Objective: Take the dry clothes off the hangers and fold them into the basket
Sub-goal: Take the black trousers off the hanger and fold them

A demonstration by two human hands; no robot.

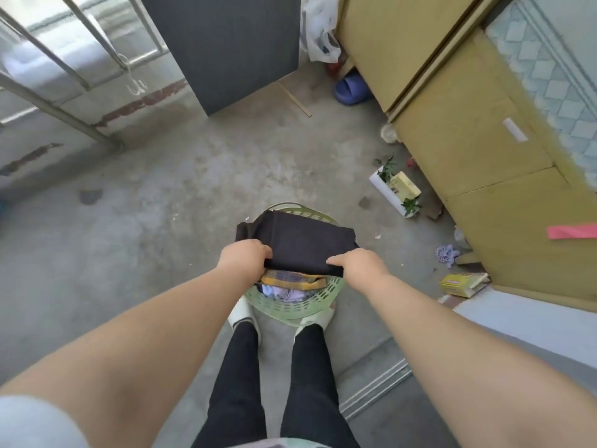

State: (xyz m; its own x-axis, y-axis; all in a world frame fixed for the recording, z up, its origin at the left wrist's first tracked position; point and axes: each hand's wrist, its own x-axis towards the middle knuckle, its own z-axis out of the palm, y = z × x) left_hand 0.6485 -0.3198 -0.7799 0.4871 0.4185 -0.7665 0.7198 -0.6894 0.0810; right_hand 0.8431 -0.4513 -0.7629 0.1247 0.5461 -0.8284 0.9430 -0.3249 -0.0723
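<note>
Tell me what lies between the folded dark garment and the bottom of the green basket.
In the head view, a yellow-edged folded cloth and pale clothes lie under the dark garment, inside the green basket. Both hands, left and right, grip the garment's near edge.

- At far centre we see a dark grey flat panel standing upright on the stained grey concrete floor.
- Far left, grey metal railing bars carry a white plastic hook.
- Along the right side we find a yellow wooden cabinet, with a pink strip lying on it.
- A blue rubber slipper lies beside the cabinet's far end, below a crumpled white plastic bag.
- Near the cabinet's base sits a white rectangular planter with green leaves.
- Nearer to us, a small yellow cardboard box lies on the floor.
</note>
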